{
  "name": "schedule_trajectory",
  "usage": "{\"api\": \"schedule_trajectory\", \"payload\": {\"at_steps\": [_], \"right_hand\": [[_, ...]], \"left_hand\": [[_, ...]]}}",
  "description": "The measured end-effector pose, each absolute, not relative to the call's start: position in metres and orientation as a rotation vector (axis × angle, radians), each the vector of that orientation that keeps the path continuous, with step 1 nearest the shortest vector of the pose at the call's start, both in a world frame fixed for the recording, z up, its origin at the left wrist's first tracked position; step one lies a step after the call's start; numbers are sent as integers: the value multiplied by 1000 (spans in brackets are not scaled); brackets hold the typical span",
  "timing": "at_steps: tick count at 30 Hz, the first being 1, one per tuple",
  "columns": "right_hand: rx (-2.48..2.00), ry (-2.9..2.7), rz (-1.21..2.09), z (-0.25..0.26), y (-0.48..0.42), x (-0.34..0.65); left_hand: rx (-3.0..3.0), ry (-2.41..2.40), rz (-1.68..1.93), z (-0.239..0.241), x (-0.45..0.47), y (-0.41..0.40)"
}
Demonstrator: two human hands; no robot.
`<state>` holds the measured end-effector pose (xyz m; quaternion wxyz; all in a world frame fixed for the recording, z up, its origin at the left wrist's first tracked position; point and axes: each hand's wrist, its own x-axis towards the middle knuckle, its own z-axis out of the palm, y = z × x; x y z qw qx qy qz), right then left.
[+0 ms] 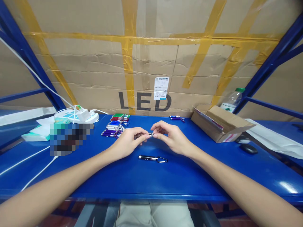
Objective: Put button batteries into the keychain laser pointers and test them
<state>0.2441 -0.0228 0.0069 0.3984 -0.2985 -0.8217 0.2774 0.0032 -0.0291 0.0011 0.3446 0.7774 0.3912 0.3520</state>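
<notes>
Small metallic piece (151, 135): where is it in the head view?

Above the middle of the blue table (106, 186), nearer the back edge than the front, where the fingertips meet.

And the hands?

Both pinch it: left hand (129, 142) from one side, right hand (172, 138) from the other, thumbs and fingers closed on it.

What bounds them?

Coloured penlights (115, 124) lie in a row towards the back edge, just beside the left hand. Two more penlights (174, 118) lie at that edge, right of the middle. An open cardboard box (219, 124) stands towards the back right corner, a power strip (91, 118) towards the back left.

Towards the front edge?

One black penlight (148, 158) with its clip lies just before the hands; a broad stretch of blue top runs from it to the front edge.
</notes>
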Motion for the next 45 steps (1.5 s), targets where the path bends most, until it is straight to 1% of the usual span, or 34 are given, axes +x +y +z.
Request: {"api": "schedule_trajectory", "payload": {"at_steps": [7,16,24,30,33,38,45], "right_hand": [[-690,-2232,466,10,-27,248],[-629,-2305,256,11,-31,249],[-739,-2236,484,11,-34,246],[-778,-2081,752,7,-32,241],[-783,-1948,946,5,-29,239],[-797,-1763,1240,7,-28,236],[-843,-1604,1441,9,-26,235]], "left_hand": [[1824,978,808,3,4,-25],[1682,920,747,8,4,-24],[1833,951,887,1,5,-28],[2331,965,1046,0,0,-29],[2561,887,1086,2,-3,-30],[2785,730,1147,4,-9,-29],[2969,648,1209,5,-11,-30]]}}
